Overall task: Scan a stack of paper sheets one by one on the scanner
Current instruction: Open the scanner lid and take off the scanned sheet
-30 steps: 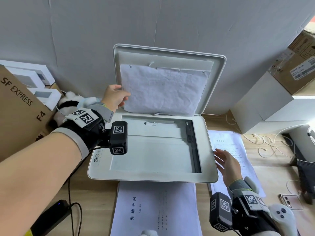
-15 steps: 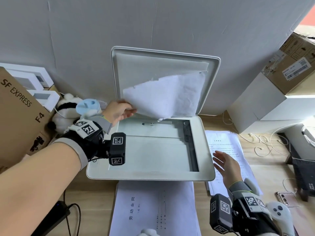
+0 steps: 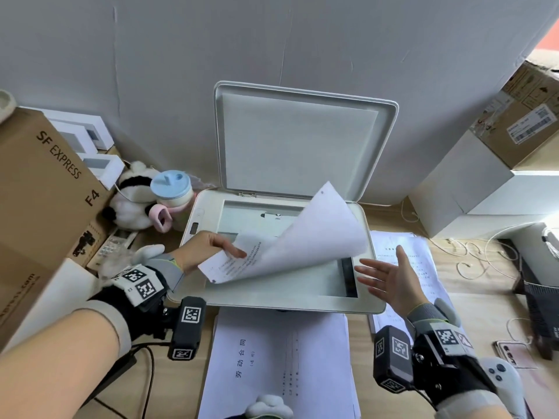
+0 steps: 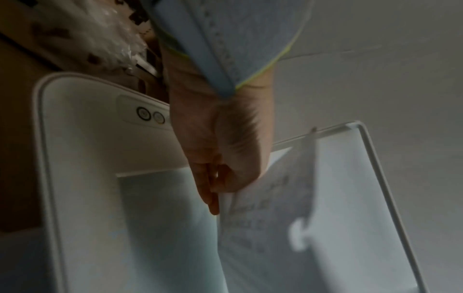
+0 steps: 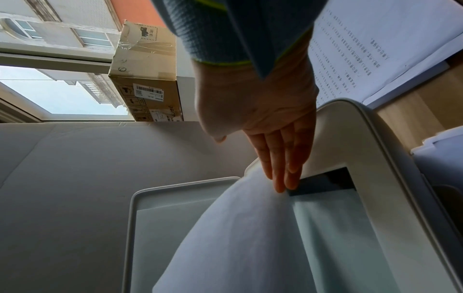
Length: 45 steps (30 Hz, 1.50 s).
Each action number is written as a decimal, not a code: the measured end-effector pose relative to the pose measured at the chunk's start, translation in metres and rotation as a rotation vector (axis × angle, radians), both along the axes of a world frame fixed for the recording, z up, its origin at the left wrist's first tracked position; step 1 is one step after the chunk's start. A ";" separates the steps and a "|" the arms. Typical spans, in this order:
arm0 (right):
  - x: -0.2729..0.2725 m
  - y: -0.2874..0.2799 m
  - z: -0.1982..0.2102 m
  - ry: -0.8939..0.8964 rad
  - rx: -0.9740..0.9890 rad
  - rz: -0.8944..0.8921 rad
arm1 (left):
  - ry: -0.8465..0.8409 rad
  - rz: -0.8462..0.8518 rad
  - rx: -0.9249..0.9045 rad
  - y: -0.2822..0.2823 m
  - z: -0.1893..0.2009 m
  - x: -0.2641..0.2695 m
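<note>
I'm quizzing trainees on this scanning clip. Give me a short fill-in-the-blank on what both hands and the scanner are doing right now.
1. The sheet curling above the scanner glass is pinched by the ____ hand.
2. The right hand is ____, holding nothing.
3. The scanner lid is ____.
4. A printed stack lies on the desk in ____ of the scanner.

Missing words: left; open; raised; front
</note>
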State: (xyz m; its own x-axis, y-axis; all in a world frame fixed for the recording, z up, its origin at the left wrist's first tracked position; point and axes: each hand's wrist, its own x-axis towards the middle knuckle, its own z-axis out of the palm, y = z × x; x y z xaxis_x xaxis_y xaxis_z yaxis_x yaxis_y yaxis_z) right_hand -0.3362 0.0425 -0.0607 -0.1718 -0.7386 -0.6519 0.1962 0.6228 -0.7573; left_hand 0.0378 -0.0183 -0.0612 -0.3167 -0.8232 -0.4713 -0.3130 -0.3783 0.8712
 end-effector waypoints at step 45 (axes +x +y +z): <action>-0.079 0.057 -0.089 0.646 0.421 -0.321 | 0.097 0.376 -0.084 0.006 -0.008 -0.049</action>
State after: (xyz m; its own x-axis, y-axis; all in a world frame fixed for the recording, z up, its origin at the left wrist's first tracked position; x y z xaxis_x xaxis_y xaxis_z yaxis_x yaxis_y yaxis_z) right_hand -0.4149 0.0998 -0.1498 -0.7673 -0.3069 -0.5631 0.0190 0.8668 -0.4983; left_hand -0.0115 -0.0119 -0.0689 -0.0254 -0.9246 -0.3801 -0.0812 -0.3770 0.9226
